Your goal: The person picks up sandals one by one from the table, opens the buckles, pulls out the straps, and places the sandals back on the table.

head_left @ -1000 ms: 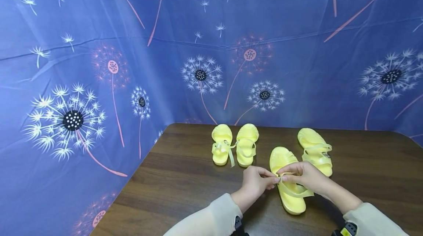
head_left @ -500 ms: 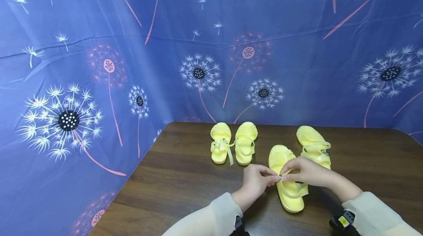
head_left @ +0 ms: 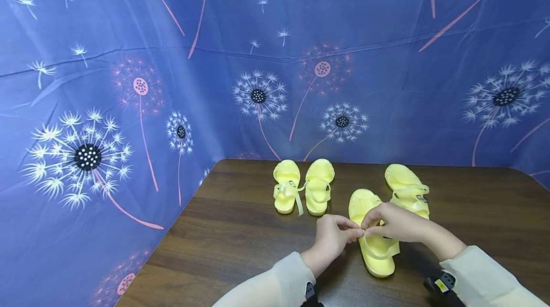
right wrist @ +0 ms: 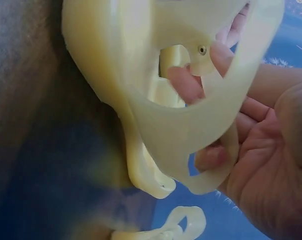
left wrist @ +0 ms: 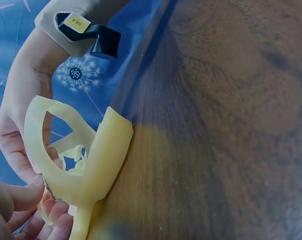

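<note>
The yellow jelly sandal (head_left: 373, 245) lies on the brown tabletop (head_left: 240, 230), close to the person. The left hand (head_left: 333, 238) and the right hand (head_left: 393, 223) both pinch its thin strap (right wrist: 218, 100) at the buckle. The sandal looks light, soft and bendy, maybe a bit slippery. The strap end is the best place to hold.

Cream sleeves (head_left: 275, 283), black wrist straps (head_left: 438, 284)

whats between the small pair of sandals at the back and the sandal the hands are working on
Only bare brown table: in the head view nothing lies between the small pair and the held sandal.
</note>
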### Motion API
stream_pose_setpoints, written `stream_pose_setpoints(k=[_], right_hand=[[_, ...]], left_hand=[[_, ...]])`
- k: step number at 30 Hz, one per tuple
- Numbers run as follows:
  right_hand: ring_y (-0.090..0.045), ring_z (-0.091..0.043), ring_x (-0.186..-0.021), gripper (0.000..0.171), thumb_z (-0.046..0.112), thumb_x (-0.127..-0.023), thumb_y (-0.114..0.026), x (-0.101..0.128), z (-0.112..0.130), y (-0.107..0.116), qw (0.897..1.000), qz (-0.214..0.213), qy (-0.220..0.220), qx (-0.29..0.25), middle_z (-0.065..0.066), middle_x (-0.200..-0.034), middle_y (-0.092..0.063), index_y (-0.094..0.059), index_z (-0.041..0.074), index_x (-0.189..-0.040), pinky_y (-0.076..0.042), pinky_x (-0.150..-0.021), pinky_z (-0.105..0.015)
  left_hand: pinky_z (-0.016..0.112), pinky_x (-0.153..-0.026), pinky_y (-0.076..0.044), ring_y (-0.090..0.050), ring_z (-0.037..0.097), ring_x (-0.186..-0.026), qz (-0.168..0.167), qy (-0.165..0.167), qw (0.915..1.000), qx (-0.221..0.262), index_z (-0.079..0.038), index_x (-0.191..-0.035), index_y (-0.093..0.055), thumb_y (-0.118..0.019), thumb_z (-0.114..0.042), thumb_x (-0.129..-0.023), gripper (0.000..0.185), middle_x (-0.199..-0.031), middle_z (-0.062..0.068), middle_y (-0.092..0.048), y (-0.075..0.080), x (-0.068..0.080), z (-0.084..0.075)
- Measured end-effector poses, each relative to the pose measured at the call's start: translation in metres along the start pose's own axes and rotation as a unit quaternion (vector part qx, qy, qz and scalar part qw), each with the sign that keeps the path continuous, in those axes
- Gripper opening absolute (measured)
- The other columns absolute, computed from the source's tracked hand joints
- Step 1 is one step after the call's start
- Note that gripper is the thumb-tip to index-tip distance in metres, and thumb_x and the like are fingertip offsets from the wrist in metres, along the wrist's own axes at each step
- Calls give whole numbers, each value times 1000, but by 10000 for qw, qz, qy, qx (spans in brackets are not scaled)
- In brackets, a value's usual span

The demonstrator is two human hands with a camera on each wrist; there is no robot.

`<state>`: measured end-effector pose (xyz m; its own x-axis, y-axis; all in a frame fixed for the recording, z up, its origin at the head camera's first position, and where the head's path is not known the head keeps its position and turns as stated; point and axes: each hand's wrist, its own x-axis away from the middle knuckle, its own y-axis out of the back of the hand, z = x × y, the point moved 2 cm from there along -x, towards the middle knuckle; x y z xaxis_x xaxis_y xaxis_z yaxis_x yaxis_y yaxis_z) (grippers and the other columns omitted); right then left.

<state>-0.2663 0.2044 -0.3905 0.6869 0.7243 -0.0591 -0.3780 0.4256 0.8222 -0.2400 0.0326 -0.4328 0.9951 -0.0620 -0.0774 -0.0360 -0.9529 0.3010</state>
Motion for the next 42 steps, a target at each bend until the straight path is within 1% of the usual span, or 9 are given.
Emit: stream_pose_setpoints(k=[6,10,12,18,22,26,31,36,42], right_hand=[[-60,2,-85,21,29,-91,-67,1,-9,-8,9968,-124,-79,-788,5,-95,-72,-71,10,-98,-51,-69,-22],[-59,1,-89,17,21,-93,-65,4,-13,-12,9847,-212,-315,-1698,-2,-100,-72,-69,7,-102,-50,-71,-22],[-60,0,-92,17,21,-93,-65,4,-13,-12,9816,-245,-409,-1849,-4,-102,-72,-70,8,-104,-50,-73,-22],[-61,1,-94,24,26,-90,-69,2,-10,-12,9821,-380,-764,-1682,-6,-105,-72,-71,7,-106,-50,-74,-21],[-56,1,-78,26,31,-85,-73,3,-8,-13,9820,-610,-1090,-1417,-4,-98,-72,-71,9,-100,-47,-66,-20],[-51,-3,-74,28,31,-83,-76,5,-9,-16,9743,-795,-1338,-1628,-5,-94,-71,-70,7,-96,-44,-63,-21],[-58,-3,-88,30,25,-85,-74,6,-14,-20,9588,-948,-1514,-2209,-8,-97,-72,-67,0,-98,-48,-71,-22],[-62,-5,-92,30,23,-88,-72,6,-18,-22,9419,-943,-1741,-2713,-3,-96,-74,-66,-3,-102,-49,-79,-26],[-63,-10,-91,29,25,-92,-66,10,-17,-20,9346,-684,-1793,-2996,-1,-92,-75,-66,-1,-103,-49,-76,-29]], left_hand=[[21,-47,-52,-58,3,-45,-76,77,9998,157,-8,-70,-75,-84,-8,-73,9,-56,2,-68,4,-1,1],[24,-49,-54,-59,3,-45,-45,42,9998,186,-8,-69,-75,-84,-9,-72,10,-56,2,-67,7,-2,-1],[24,-50,-54,-59,3,-45,12,44,9997,230,-7,-69,-75,-85,-10,-72,10,-56,3,-68,7,-2,-2],[27,-52,-56,-63,9,-48,95,266,9986,456,-5,-72,-75,-84,-8,-73,9,-59,6,-69,7,-3,0],[28,-53,-57,-67,16,-53,268,525,9943,892,-3,-77,-75,-81,-3,-75,7,-63,8,-71,3,-3,3],[28,-54,-58,-68,18,-56,468,567,9913,1089,-1,-80,-76,-80,-2,-76,6,-68,9,-72,-1,-4,6],[27,-56,-58,-68,15,-57,736,349,9935,800,-1,-82,-76,-79,-3,-77,6,-69,9,-73,1,-5,3],[21,-52,-53,-63,6,-52,755,124,9969,197,-6,-81,-76,-82,-8,-76,8,-66,2,-72,6,-7,-1],[16,-46,-44,-55,-2,-48,674,-228,9963,-487,-9,-79,-74,-83,-14,-76,10,-63,-2,-70,7,-5,-6]])
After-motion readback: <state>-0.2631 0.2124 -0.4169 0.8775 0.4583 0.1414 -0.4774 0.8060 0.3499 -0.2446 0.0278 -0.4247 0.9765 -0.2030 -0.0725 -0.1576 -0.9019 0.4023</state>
